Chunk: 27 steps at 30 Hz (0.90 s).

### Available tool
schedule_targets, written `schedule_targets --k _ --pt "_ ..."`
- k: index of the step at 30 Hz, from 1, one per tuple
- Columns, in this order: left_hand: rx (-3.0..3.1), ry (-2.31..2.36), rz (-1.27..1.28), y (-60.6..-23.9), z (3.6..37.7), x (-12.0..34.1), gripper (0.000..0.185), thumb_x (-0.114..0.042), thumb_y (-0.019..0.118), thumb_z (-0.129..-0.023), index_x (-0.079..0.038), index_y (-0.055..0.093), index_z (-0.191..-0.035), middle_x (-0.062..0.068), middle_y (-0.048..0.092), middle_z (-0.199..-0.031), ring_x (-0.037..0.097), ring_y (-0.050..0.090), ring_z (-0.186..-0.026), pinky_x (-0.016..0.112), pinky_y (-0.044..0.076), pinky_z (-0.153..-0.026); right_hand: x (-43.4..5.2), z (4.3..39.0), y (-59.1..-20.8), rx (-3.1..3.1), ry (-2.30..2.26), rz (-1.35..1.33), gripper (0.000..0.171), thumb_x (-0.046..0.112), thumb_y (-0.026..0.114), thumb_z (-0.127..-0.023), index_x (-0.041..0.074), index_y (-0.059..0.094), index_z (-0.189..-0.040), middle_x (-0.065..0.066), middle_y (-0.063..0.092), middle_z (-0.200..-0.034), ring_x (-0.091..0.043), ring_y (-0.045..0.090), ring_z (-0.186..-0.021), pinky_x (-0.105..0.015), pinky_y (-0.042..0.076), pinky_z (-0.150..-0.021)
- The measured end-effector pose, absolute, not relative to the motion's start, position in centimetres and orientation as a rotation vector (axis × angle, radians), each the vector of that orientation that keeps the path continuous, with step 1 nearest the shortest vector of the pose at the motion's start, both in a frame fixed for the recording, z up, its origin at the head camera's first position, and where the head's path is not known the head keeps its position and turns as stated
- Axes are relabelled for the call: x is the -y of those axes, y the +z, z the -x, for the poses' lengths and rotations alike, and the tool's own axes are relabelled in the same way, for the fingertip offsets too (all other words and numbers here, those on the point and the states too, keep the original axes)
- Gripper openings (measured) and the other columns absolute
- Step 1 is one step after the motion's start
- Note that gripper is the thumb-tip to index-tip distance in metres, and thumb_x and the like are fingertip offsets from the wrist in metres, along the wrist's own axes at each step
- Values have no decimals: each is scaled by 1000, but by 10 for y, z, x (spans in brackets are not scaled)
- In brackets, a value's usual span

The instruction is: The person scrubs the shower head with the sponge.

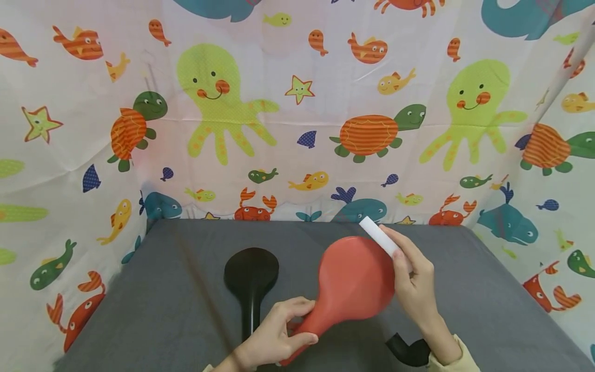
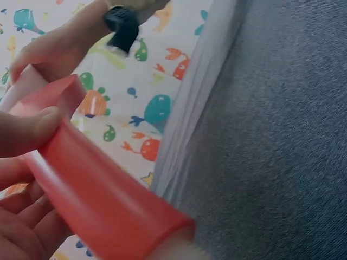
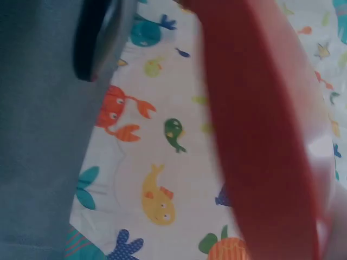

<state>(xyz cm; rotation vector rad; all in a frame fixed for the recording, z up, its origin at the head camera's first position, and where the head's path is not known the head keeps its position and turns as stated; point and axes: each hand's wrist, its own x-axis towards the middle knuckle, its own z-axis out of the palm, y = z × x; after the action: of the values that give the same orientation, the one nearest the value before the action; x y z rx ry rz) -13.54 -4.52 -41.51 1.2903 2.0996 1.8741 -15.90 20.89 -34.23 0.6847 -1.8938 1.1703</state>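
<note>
The left hand [image 1: 281, 330] grips the red paddle [image 1: 355, 279] by its narrow end, right of the black paddle [image 1: 251, 271], partly covering both. The red paddle's long axis slants, broad end pointing away and rightward. Farther right, the right hand [image 1: 416, 281] pinches a white bar [image 1: 377, 232], obscuring its near end.

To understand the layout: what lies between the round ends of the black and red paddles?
The head view shows only grey cloth between the round ends of the black paddle and red paddle.

Red paddle [image 1: 355, 279]; white bar [image 1: 382, 238]; grey cloth [image 1: 488, 299] (bluish, maybe).
</note>
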Motion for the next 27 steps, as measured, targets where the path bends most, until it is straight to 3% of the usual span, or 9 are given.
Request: schedule_targets --k 7,11,15,19,24,27 --pt "-2198 1990 -1228 -401 127 46 41 0 68 -82 10 56 -119 19 59 -105 20 60 -88 30 55 -69 -215 157 -358 2006 1208 -516 39 -7 41 -92 0 51 -128 -5 56 -122 -7 53 -98 -13 44 -80" --pt "-2339 2044 -1210 -411 134 47 46 -2 70 -80 8 55 -122 16 59 -107 22 59 -87 31 55 -66 -207 150 -373 2124 1323 -425 36 -3 38 -96 2 44 -131 -6 50 -124 -8 51 -98 -23 46 -72" --pt "-2581 1946 -1219 -416 140 51 45 -6 72 -80 -2 58 -122 6 58 -109 18 58 -87 26 53 -65 -201 147 -378 2204 1415 -362 32 4 37 -99 5 42 -131 -7 48 -124 -10 52 -97 -32 47 -68" --pt "-2877 1683 -1275 -415 140 55 46 -3 74 -77 -9 59 -120 -3 56 -110 13 57 -86 23 51 -67 -204 149 -368 2160 1366 -348 35 3 38 -98 7 46 -132 -4 51 -124 -11 52 -95 -26 46 -70" --pt "-3200 1288 -1394 -417 140 55 49 0 78 -69 -6 60 -115 0 57 -105 11 59 -85 23 52 -63 -200 150 -350 2040 1189 -576 43 -9 47 -89 3 52 -130 -10 52 -128 -15 50 -110 -15 43 -82" --pt "-3337 1043 -1440 -421 141 54 51 1 78 -67 -3 59 -114 3 56 -102 13 59 -86 25 53 -60 -194 149 -344 1980 1048 -749 39 -5 52 -86 -1 56 -124 -16 52 -129 -23 47 -117 -14 41 -85"
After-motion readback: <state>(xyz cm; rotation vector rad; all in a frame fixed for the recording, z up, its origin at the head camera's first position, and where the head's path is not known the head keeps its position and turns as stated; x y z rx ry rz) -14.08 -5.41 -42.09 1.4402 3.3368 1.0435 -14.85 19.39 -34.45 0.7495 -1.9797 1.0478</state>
